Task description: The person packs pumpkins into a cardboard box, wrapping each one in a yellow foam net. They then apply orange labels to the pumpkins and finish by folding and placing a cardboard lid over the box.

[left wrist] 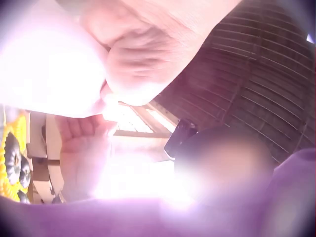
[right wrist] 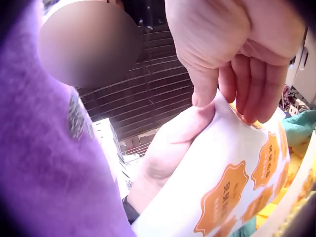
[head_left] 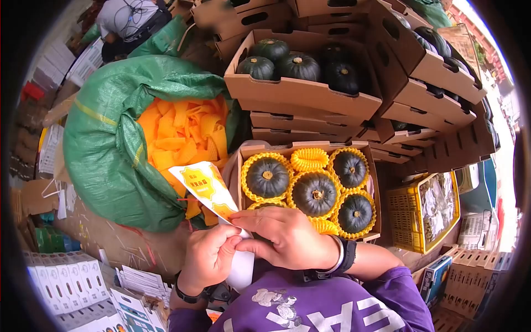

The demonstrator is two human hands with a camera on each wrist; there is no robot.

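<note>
Both hands hold a white sticker sheet [head_left: 206, 188] printed with yellow-orange labels, close to my chest. My left hand [head_left: 209, 253] grips its lower part from the left. My right hand [head_left: 276, 231] pinches the sheet's edge between thumb and fingers. In the right wrist view the right hand [right wrist: 232, 94] nips the top of the sheet [right wrist: 237, 182], with the left hand [right wrist: 165, 148] behind it. The left wrist view is washed out, showing the left hand [left wrist: 133, 69] on the glaring sheet [left wrist: 44, 74]. Just beyond the hands lies an open cardboard box [head_left: 307, 146] of dark green squashes [head_left: 315, 193] in yellow foam nets.
A green sack [head_left: 105, 149] full of orange foam nets [head_left: 182, 133] lies at the left. Stacked cardboard boxes [head_left: 301, 91] of bare squashes rise behind. A yellow crate [head_left: 412, 213] stands at the right. Printed cartons [head_left: 72, 282] sit at the lower left. A person [head_left: 130, 19] is at the far back.
</note>
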